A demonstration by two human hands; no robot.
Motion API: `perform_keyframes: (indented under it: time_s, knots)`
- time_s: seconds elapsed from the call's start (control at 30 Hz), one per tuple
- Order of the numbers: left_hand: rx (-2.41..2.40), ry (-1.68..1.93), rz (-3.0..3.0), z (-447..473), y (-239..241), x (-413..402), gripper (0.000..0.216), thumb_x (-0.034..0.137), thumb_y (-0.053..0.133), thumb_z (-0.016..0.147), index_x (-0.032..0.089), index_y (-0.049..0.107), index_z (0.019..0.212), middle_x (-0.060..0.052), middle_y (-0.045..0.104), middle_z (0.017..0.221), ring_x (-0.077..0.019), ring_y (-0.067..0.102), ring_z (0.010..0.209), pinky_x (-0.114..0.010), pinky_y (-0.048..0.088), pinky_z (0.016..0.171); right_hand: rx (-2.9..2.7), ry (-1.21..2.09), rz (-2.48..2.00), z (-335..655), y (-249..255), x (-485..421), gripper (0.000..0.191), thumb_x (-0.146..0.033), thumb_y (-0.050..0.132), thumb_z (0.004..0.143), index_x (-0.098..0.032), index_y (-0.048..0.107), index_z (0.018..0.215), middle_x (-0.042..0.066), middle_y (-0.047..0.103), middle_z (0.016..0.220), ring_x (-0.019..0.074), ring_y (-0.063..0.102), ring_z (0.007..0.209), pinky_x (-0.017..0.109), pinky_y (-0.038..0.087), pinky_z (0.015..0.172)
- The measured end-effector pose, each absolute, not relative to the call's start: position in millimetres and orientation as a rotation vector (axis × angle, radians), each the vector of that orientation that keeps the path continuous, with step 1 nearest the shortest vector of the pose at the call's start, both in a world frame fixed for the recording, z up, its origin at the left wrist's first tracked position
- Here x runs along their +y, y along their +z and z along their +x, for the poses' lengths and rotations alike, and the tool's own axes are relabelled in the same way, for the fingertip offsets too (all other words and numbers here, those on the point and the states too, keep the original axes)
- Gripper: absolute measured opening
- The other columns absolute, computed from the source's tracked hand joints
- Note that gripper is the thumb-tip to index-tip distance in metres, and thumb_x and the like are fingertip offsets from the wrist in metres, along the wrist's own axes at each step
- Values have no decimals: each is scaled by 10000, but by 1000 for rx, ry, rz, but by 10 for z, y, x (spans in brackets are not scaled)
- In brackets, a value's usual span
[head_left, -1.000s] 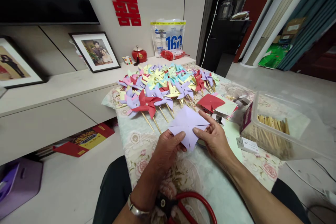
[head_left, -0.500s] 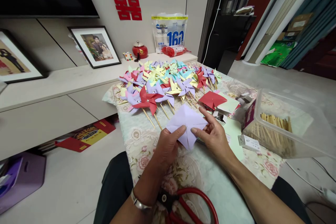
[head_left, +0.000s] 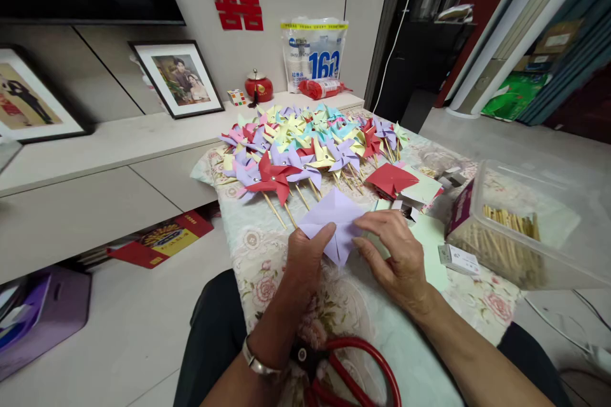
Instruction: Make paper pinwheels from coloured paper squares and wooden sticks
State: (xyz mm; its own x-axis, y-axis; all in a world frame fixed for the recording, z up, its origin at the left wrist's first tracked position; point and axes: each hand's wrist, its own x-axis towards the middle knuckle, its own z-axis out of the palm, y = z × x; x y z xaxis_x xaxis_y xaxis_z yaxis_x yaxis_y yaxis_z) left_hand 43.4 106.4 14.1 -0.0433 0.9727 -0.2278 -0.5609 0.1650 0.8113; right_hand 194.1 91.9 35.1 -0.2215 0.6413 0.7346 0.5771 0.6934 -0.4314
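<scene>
A lavender paper square (head_left: 329, 210) with crease and cut lines is held over the table's near part, one corner pointing away. My left hand (head_left: 308, 261) grips its near-left side, thumb pressed on top and the other fingers hidden beneath. By the paper's right corner is my right hand (head_left: 396, 257), its thumb and bent fingers apart; whether the fingertips touch the paper I cannot tell. Just beyond the paper lie many finished pinwheels (head_left: 274, 181) on wooden sticks. Red-handled scissors (head_left: 363, 346) rest close to my left forearm.
Red paper (head_left: 391, 179) and pale green sheets (head_left: 432, 248) lie to the right, near a small white box (head_left: 459, 259). A clear plastic bin (head_left: 548, 273) of wooden sticks stands at the table's right edge. Behind the pinwheels runs a white cabinet (head_left: 157, 140).
My right hand has loosened its thumb hold on the middle of the paper and shifted to its right corner, fingers bending. The left hand keeps its grip. The camera view has shifted slightly.
</scene>
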Motion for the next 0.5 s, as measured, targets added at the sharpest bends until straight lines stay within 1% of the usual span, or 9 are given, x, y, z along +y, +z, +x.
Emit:
perform_keyframes:
  time_s: [0.07, 0.13, 0.2, 0.37, 0.5]
  knots:
    - [906, 1355, 573, 447, 124, 1067, 220, 245, 822, 638, 154, 730, 817, -8, 730, 752, -151, 627, 643, -268, 507, 656, -2008, 168, -883, 1919, 338, 917, 187, -109, 597, 924, -198, 665, 1074, 90, 675, 949, 239, 583, 893, 414, 487, 791]
    - [903, 1358, 561, 457, 132, 1066, 204, 228, 821, 623, 155, 716, 782, 11, 704, 702, -134, 601, 606, -250, 485, 616, -2091, 232, -879, 1903, 303, 928, 154, -100, 580, 933, -181, 669, 1029, 89, 672, 920, 227, 562, 865, 396, 482, 768]
    - [907, 1366, 543, 460, 159, 1063, 210, 214, 820, 605, 154, 713, 775, 14, 700, 697, -131, 595, 604, -247, 480, 615, -2136, 253, -893, 1895, 269, 941, 140, -101, 569, 939, -172, 667, 1010, 93, 663, 914, 224, 543, 861, 390, 476, 763]
    - [897, 1360, 531, 443, 211, 1062, 217, 225, 814, 589, 160, 716, 771, 2, 713, 724, -150, 608, 636, -262, 487, 647, -2171, 241, -872, 1892, 265, 940, 165, -79, 539, 939, -157, 654, 1029, 105, 649, 931, 225, 520, 870, 385, 468, 765]
    - [811, 1368, 539, 427, 192, 1066, 233, 236, 804, 620, 172, 724, 829, -4, 728, 766, -174, 636, 692, -278, 497, 692, -2234, 202, -836, 1880, 294, 910, 228, -60, 510, 937, -164, 650, 1084, 117, 645, 967, 239, 520, 893, 394, 461, 757]
